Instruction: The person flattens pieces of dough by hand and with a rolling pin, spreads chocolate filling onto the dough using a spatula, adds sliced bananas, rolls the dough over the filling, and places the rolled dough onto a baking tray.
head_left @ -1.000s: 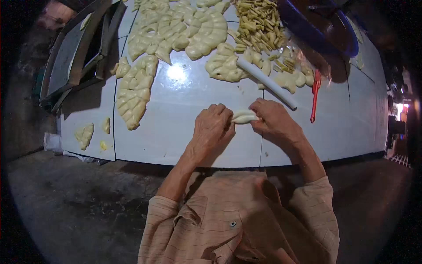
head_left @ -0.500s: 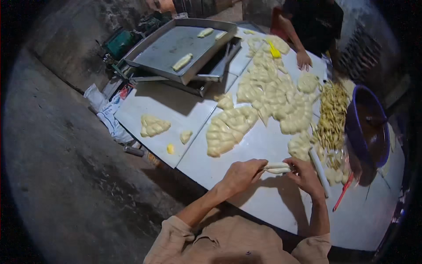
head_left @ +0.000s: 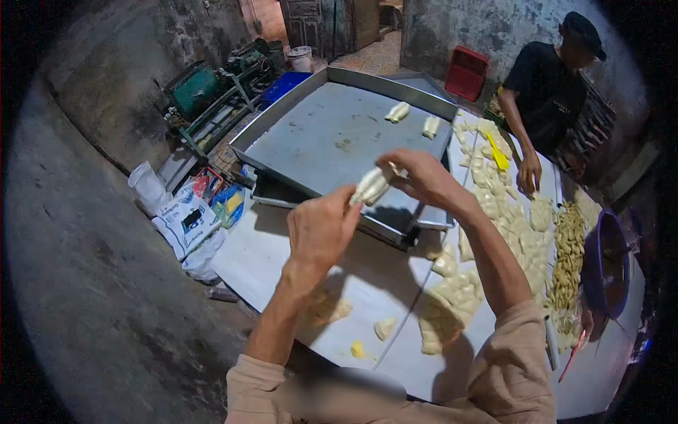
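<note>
Two bare hands share one shaped dough roll [head_left: 373, 186]: left hand [head_left: 318, 226] pinches the nearer end, right hand [head_left: 420, 180] the other, thumbs against fingers. Roll sits between the hands, looks raised over the near side of a metal tray [head_left: 304, 134]. My read on good handling: light, even pressure at the ends, since soft-looking ridges could flatten; hands moving in step so it doesn't stretch; knuckles clear of the tray wall. Beyond the right hand, two finished rolls [head_left: 397, 112] lie apart on the tray. Closer to the body than the left hand: white counter [head_left: 367, 275], small dough piece [head_left: 385, 328], yellow lump [head_left: 357, 349]. Right of the right hand: clustered dough pieces [head_left: 452, 304], yellow tool [head_left: 498, 152] (brush or scraper, can't tell), co-worker's hand [head_left: 529, 173] near more dough, contact unclear. Farther right: heaped pale strips [head_left: 567, 261], then purple basin [head_left: 587, 254].
</note>
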The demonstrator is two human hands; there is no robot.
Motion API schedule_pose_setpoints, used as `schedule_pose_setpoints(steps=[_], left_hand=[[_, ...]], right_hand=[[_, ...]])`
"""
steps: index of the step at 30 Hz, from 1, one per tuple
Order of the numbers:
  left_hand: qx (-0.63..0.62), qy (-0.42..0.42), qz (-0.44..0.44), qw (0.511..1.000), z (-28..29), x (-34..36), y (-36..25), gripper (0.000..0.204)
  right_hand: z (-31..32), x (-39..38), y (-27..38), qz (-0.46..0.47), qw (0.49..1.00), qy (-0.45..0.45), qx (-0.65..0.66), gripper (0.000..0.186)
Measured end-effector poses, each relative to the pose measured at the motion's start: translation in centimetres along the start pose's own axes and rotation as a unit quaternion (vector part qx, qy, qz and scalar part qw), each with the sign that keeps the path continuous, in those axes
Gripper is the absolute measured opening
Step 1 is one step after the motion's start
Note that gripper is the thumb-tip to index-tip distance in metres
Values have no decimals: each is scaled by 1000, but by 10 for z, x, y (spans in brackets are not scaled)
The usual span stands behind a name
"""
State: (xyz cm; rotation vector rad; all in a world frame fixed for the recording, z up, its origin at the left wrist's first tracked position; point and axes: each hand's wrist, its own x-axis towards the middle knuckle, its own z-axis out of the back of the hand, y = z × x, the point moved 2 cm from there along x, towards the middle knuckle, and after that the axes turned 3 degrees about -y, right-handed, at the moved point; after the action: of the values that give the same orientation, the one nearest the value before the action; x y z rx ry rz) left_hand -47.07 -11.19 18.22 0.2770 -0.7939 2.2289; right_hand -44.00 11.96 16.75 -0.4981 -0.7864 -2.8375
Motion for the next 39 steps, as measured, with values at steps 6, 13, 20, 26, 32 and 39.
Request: schedule_pose_setpoints(steps=[6,13,20,26,32,39], left_hand=[[139,156,36,977,-23,67,88,42],[102,208,46,972,-45,93,112,42],[113,205,20,972,-59,102,88,26],[44,59,-16,997,-3,63,81,62],[-4,-137,-27,990,21,-71,103,42],[-83,-55,173,980,14,-203,62,40]], right_hand=[[-74,99,-55,-46,990,99,-92,67],[-98,107,-38,-61,988,126,-63,35],[-107,87,-69,61,990,26,-127,54],[-28,2,47,29,982,-44,-182,31],[-111,-210,146,8,1000,29,-4,40],[-164,-299,187,33,995,31,-88,57]])
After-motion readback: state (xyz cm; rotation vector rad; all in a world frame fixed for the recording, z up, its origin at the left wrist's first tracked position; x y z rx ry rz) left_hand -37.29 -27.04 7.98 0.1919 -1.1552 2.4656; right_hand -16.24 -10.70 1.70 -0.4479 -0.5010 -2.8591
